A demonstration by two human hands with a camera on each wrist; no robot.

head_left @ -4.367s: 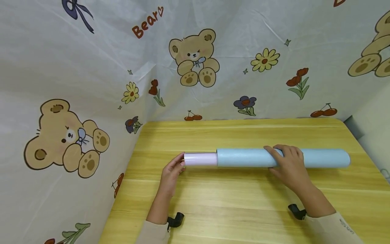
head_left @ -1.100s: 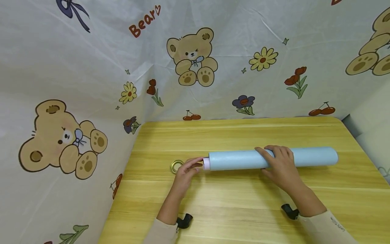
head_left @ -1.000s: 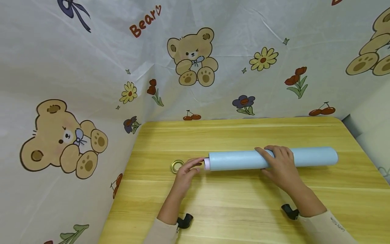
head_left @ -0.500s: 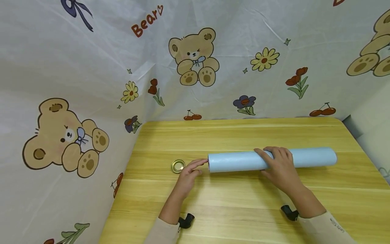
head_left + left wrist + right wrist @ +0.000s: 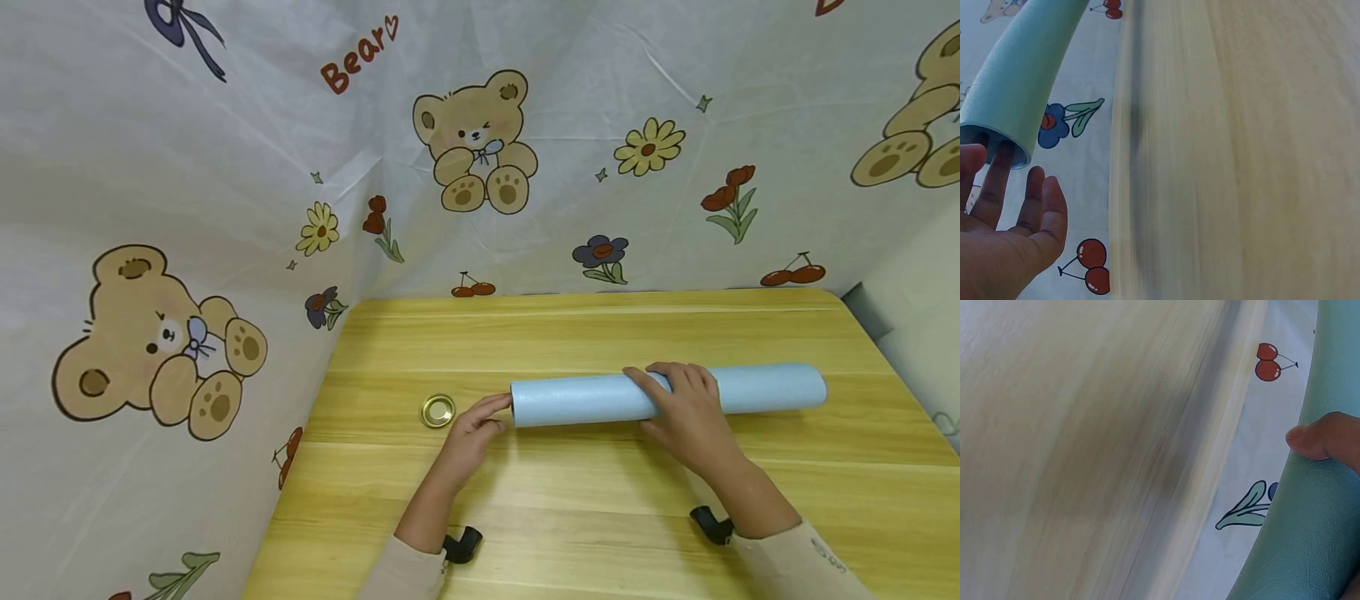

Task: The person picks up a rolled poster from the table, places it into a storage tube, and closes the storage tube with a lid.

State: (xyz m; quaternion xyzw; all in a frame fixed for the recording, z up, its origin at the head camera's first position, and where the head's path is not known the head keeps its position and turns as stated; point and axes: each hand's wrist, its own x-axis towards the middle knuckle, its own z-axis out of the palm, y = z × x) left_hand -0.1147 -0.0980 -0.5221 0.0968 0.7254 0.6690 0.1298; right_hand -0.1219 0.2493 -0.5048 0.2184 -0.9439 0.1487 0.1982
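A long light-blue tube (image 5: pixel 577 401) lies across the head view, its left end facing my left hand. My right hand (image 5: pixel 690 417) grips the tube around its middle; in the right wrist view the thumb presses on the tube (image 5: pixel 1310 519). My left hand (image 5: pixel 468 442) is at the tube's left end. In the left wrist view, two fingers of the left hand (image 5: pixel 1007 244) reach into the mouth of the tube (image 5: pixel 1022 81), and the other fingers are outside it, loosely bent. No lilac roll shows at the mouth.
A round gold-coloured dish or lid (image 5: pixel 437 411) lies on the wooden table (image 5: pixel 570 517), just left of my left hand. Behind and to the left of the table hangs a white sheet (image 5: pixel 555 100) printed with bears, flowers and cherries.
The lilac roll, which stuck out of the tube's left end, has slid inside it out of sight. My left hand followed it rightward to the mouth, and the gold dish came into view.
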